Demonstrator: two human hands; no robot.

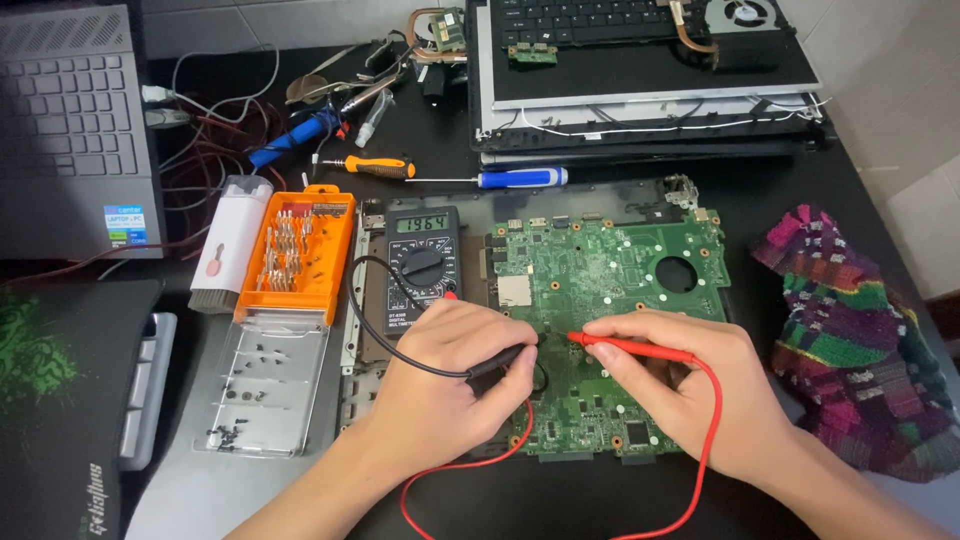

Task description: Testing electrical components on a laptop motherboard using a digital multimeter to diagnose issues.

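Fingers (500, 345) of left hand (440, 385) pinched together on black probe (500, 358); fingers (615, 335) of right hand (690, 390) clamped on red probe (630, 347), both tips meeting near middle of board.

Dark tabletop (880, 180) beneath everything. Grey laptop (70, 120) far left, dismantled laptop (640, 70) at top. Green board (610, 300), bare circuit side up, lying flat at centre under both hands. Woven cloth (850, 340) to right, apart from board. Orange bit case (295, 255) with clear lid (265, 385) left of black multimeter (422, 265), itself touching board's left edge. Two screwdrivers (450, 172) above meter.

Board probably stiff, light, fragile: best gripped by edges. Probes thin, light, held pen-style on plastic shafts, clear of metal tips.
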